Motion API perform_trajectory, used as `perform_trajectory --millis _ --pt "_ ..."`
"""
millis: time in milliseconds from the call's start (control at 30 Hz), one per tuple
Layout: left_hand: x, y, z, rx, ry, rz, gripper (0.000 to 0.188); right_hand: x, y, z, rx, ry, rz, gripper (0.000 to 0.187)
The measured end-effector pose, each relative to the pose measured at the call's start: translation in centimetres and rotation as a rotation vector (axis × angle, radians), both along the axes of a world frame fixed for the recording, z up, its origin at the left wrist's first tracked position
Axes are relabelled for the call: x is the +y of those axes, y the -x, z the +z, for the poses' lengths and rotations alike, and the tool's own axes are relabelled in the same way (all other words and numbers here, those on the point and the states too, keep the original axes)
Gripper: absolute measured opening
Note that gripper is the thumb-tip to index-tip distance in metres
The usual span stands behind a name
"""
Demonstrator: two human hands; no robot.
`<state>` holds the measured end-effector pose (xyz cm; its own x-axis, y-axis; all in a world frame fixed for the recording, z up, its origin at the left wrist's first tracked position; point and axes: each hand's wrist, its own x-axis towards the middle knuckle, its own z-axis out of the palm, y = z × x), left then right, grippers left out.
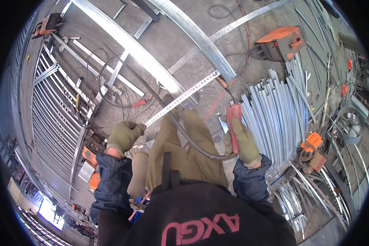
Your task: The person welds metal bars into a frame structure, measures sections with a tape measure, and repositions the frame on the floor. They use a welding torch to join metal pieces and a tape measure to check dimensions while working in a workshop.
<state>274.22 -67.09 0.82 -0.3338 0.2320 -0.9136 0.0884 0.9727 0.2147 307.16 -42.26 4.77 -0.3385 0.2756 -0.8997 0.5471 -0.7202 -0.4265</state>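
Note:
In an olive work glove, my left hand (125, 136) is closed at the near end of a white tape measure (180, 98). Its pulled-out blade slants up to the right; any case is hidden in the glove. The far end reaches the tip of a curved steel channel (199, 39). My right hand (245, 141), gloved alike, grips the red handle of a welding torch (233, 117). Its copper-coloured nozzle (222, 83) points away from me, close to the channel's end. From the handle's lower end a dark cable (180, 128) loops left across my legs.
Another long steel channel (131, 45) lies left of the first. Right of my right hand is a stack of metal profiles (274, 115). An orange welding machine (281, 43) stands beyond it. A second red-handled torch (139, 103) lies ahead on the left. Curved bars (55, 110) fill the left side.

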Motion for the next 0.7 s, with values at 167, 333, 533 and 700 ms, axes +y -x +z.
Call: perform_trajectory --millis 167,333,533,700 --pt "0.08 0.32 -0.34 0.000 0.003 -0.062 0.049 -0.02 0.52 0.39 0.023 -0.020 -0.005 0.074" --pt "0.46 0.57 -0.02 0.001 0.029 -0.089 0.052 -0.18 -0.03 -0.32 0.002 0.002 -0.004 0.072" --pt "0.56 0.59 -0.05 -0.004 0.051 -0.099 0.051 -0.10 0.84 0.41 0.018 0.024 -0.016 0.068" --pt "0.44 0.44 -0.08 0.002 0.030 -0.083 0.050 -0.09 0.48 0.06 -0.011 0.004 -0.001 0.069"
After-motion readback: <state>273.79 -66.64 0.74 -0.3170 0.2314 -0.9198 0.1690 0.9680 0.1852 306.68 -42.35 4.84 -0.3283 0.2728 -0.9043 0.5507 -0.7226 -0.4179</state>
